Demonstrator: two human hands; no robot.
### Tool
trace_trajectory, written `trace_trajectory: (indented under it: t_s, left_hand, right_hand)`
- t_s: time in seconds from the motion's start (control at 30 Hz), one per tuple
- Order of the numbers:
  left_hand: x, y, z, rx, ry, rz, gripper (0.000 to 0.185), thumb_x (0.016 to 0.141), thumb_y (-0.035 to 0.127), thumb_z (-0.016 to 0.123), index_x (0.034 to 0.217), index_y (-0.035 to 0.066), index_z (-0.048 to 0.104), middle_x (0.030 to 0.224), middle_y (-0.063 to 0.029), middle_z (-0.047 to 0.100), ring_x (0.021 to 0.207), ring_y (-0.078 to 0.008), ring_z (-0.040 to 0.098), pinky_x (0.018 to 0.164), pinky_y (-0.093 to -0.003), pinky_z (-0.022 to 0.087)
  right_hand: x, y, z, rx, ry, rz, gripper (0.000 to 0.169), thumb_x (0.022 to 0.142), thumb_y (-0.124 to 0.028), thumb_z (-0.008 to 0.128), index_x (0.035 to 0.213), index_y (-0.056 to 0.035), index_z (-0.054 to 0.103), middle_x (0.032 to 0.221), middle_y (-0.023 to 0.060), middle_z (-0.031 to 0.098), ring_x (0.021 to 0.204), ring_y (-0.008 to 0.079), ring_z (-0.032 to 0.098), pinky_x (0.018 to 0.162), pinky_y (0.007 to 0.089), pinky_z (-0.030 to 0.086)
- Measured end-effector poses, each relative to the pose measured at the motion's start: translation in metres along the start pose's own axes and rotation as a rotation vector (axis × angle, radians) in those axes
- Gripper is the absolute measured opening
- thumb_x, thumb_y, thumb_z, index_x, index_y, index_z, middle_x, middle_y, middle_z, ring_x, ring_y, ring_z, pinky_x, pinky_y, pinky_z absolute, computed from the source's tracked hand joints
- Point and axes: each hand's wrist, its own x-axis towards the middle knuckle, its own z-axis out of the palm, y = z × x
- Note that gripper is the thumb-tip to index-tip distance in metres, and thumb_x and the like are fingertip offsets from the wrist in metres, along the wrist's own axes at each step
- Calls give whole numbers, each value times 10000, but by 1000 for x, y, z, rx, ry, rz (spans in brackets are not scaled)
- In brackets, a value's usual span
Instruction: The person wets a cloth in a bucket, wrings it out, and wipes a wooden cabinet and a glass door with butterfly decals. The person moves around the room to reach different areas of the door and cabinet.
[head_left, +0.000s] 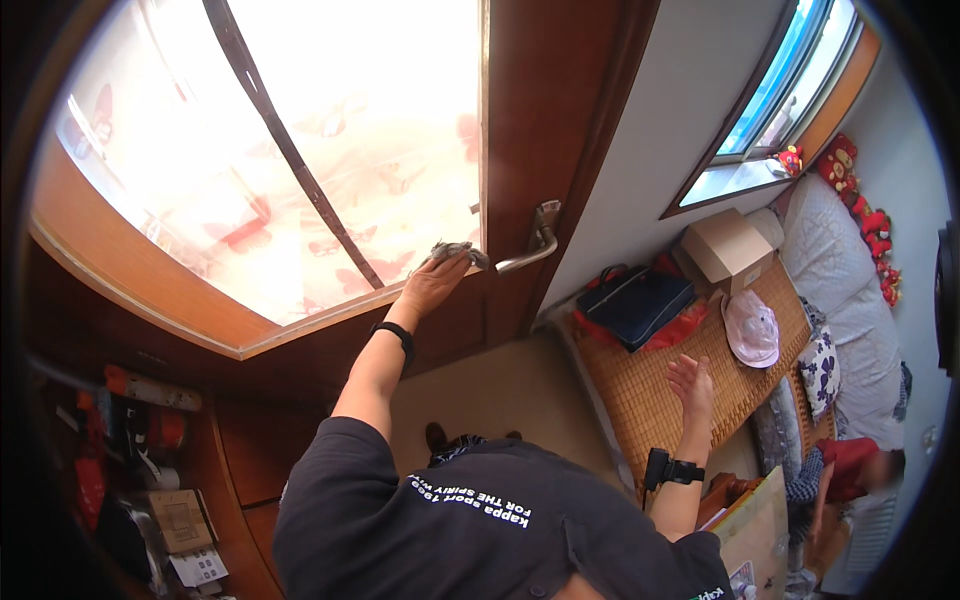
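Note:
My left hand presses a crumpled grey cloth to the lower right corner of a bright glass pane. Faint red butterfly patterns show on the pane, and a dark strip crosses it at a slant. Wood surrounds the glass, and a metal lever handle is fixed to the dark wooden door just right of that hand. Held out to the right, my right hand has its fingers apart and nothing in it. Behind it lies a bed with a woven mat.
On the mat are a dark blue bag, a cardboard box and a pale pink cap. A person in red is at the far right. Boxes and tools crowd a wooden cabinet at lower left. A window is upper right.

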Motion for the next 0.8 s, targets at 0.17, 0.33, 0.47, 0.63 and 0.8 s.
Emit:
trace_trajectory:
  t_s: [0.17,0.33,0.47,0.63,0.8]
  left_hand:
    - [15,-29,-31,314,-28,162,433,884,158,482,1314,156,537,1405,49,463,1378,-115,329,1176,-377,190]
    - [116,-101,-153,614,319,29,454,913,195,477,1365,237,480,1433,4,435,1361,-168,350,1148,-389,170]
    - [199,-170,-256,320,652,-42,472,780,47,587,1248,111,572,1223,-62,554,1232,-269,474,1010,-401,384]
    - [248,-170,-289,432,817,-331,552,841,93,596,1369,30,449,1422,-129,420,1365,-295,334,1134,-487,252]
    - [219,-123,-221,267,764,-298,471,772,59,557,1241,29,578,1316,-74,497,1312,-285,380,1052,-475,333]
  right_hand:
    - [0,4,14,-47,-52,-25,669,945,-618,401,1233,-37,567,1041,110,678,919,202,656,803,319,501]
    - [2,0,41,-21,-71,-53,648,949,-591,428,1202,-15,582,1028,117,683,879,197,661,775,303,506]
    - [5,-11,64,-25,-87,-92,645,953,-582,430,1194,-4,584,1020,118,686,850,189,662,765,302,503]
    - [15,3,70,-20,-87,-73,668,937,-610,437,1205,-15,579,991,98,694,849,177,667,735,287,502]
    - [7,12,58,-23,-58,-60,661,943,-605,428,1197,-15,579,1002,106,691,865,187,674,721,288,504]
